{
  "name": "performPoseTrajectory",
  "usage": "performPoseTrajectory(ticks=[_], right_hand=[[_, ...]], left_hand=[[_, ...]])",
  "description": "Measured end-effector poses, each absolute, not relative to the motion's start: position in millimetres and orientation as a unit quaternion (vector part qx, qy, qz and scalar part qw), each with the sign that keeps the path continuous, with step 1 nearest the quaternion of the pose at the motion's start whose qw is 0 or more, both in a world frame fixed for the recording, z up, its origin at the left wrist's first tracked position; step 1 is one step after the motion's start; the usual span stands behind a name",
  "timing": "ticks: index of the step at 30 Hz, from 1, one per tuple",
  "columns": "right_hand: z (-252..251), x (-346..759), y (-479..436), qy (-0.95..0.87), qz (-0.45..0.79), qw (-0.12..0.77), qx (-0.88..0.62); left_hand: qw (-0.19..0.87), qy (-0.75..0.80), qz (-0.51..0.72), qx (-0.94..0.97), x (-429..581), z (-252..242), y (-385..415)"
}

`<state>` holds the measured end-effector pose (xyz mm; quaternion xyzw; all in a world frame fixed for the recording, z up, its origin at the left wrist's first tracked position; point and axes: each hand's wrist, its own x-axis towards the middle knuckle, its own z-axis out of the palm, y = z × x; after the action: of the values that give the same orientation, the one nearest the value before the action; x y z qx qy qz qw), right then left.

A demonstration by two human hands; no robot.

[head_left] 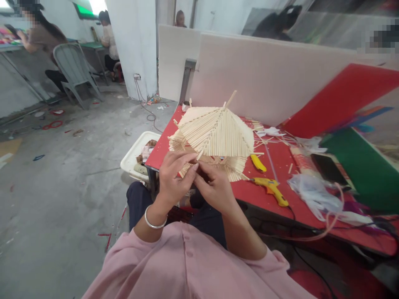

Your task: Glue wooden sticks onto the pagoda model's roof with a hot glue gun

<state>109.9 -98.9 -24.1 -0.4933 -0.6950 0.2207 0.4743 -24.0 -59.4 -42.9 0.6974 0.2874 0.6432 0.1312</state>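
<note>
A pavilion-like model made of pale wooden sticks [218,133] stands at the near edge of the red table, with a pointed, many-sided roof over a flared lower tier. At its near corner a single stick end juts out past the roof. Just below that corner, my left hand [175,176] and my right hand [217,185] meet, their thumbs and fingertips pinched close together. Whatever lies between the fingertips is hidden or too small to name. My left wrist wears a silver bangle.
Right of the model lie a yellow hot glue gun [272,190], a yellow cutter [258,163], plastic bags [314,197] and a dark phone [329,169]. Pale boards [264,79] rise behind the table. A white bin [132,155] stands at left. Other people sit farther back.
</note>
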Motion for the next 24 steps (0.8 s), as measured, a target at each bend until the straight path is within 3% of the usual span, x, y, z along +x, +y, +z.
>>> performPoseTrajectory(ticks=[4, 9, 13, 24], right_hand=[[-25.0, 111.7, -100.2, -0.726, 0.132, 0.469, -0.486], [-28.6, 115.3, -100.9, -0.724, -0.138, 0.471, -0.485], [-23.5, 117.7, -99.6, -0.682, -0.270, 0.480, -0.481], [-19.2, 120.7, -90.2, -0.700, -0.304, 0.455, -0.459]], left_hand=[[0.140, 0.287, 0.650, 0.690, -19.7, -43.8, -56.1], [0.158, 0.280, 0.679, 0.660, -12.3, -48.5, -51.4], [0.170, 0.274, 0.700, 0.637, -9.5, -48.5, -49.9], [0.128, 0.286, 0.688, 0.655, -11.4, -39.4, -49.4]])
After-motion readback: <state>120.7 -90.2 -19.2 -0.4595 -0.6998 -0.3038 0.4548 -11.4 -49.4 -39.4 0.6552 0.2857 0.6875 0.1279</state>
